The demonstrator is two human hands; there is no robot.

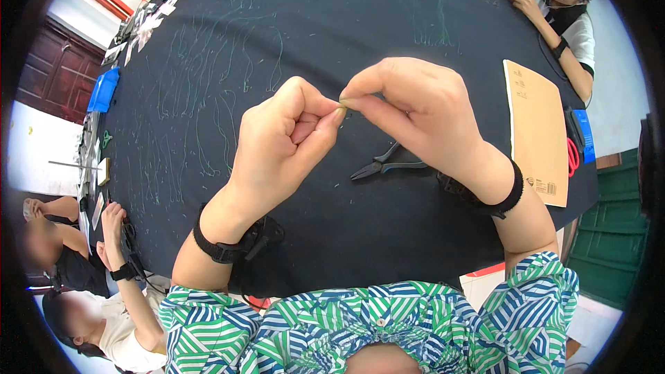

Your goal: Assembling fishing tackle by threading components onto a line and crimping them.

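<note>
Over the middle of the black table, my left hand (280, 131) and my right hand (424, 109) meet fingertip to fingertip. Each one is closed in a pinch of thumb and forefinger. Whatever lies between the tips is too small to make out. Just beneath my right hand rests a pair of pliers (377, 167) with dark jaws and grey handles, partly hidden by that hand and wrist. Thin green wire-like strands (228, 125) are spread in long wavy lines over the cloth to the left, with tiny scraps among them.
A brown paper notebook (539, 135) lies at the right edge, beside a red coil (573, 158) and a blue object (585, 135). More green strands (433, 17) lie farther back. A blue tray (104, 90) and papers line the left edge. Other people sit at the left and far right.
</note>
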